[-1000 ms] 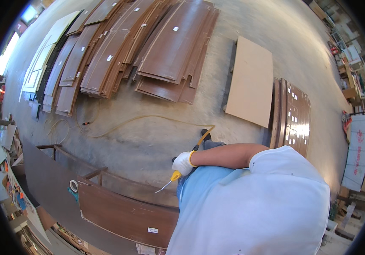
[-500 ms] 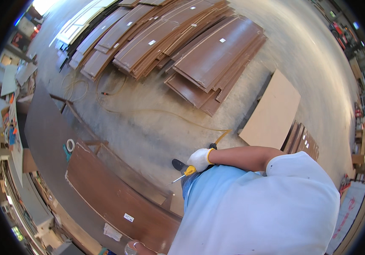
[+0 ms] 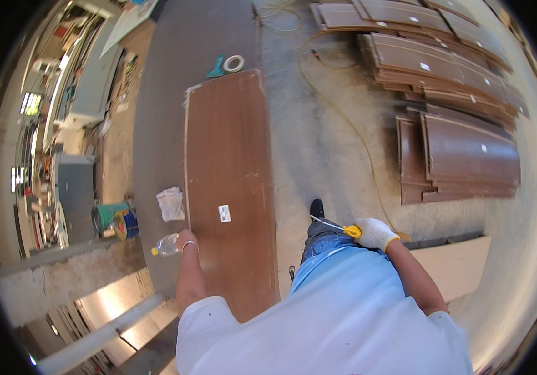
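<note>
Right hand holds blade pointing left.

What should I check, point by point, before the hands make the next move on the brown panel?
1. Left hand rests on the near edge of the brown panel: ok.
2. Right hand, gloved, grips the yellow-handled tool, held away from the panel: ok.
3. Plastic bottle lies beside the left hand, near the table edge: not ok, it could roll.
4. Crumpled cloth lies off the panel: ok.
5. Tape roll sits beyond the panel's far end: ok.
6. Hose on the floor near the feet: cannot tell if it is clear of them.
</note>
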{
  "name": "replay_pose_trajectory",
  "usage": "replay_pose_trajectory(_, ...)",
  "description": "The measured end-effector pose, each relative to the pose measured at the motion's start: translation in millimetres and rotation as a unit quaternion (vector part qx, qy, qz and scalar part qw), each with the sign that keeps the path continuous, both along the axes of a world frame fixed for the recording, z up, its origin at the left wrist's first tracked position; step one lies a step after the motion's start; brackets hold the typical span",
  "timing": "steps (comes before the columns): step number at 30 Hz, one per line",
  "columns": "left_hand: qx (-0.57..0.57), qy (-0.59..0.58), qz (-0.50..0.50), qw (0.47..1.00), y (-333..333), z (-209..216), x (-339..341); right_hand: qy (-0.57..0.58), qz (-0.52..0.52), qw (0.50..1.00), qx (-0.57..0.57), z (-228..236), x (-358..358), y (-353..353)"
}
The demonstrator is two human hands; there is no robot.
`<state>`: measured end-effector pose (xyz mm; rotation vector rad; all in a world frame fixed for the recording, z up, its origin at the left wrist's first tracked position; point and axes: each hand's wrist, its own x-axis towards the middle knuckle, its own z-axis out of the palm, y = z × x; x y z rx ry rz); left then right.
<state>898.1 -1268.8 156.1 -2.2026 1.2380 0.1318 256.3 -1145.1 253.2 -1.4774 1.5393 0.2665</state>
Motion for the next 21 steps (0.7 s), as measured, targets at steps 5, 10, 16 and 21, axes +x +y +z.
replay_pose_trajectory(5, -0.057, 0.086, 0.035, 0.994, -6, 5, -4, 0.023, 0.022, 0.999, 0.018, 5, 19, -24)
replay_pose_trajectory(10, -0.315, 0.417, 0.254, 0.814, -21, -6, 3, 0.030, 0.064, 0.997, 0.040, 12, 45, -48)
replay_pose_trajectory(16, -0.309, 0.636, 0.357, 0.611, -45, 5, -69, 0.015, 0.107, 0.994, 0.017, 24, 70, -65)
replay_pose_trajectory(21, -0.274, 0.738, 0.288, 0.545, -46, -8, -219, 0.029, 0.117, 0.993, 0.008, 26, 77, -66)
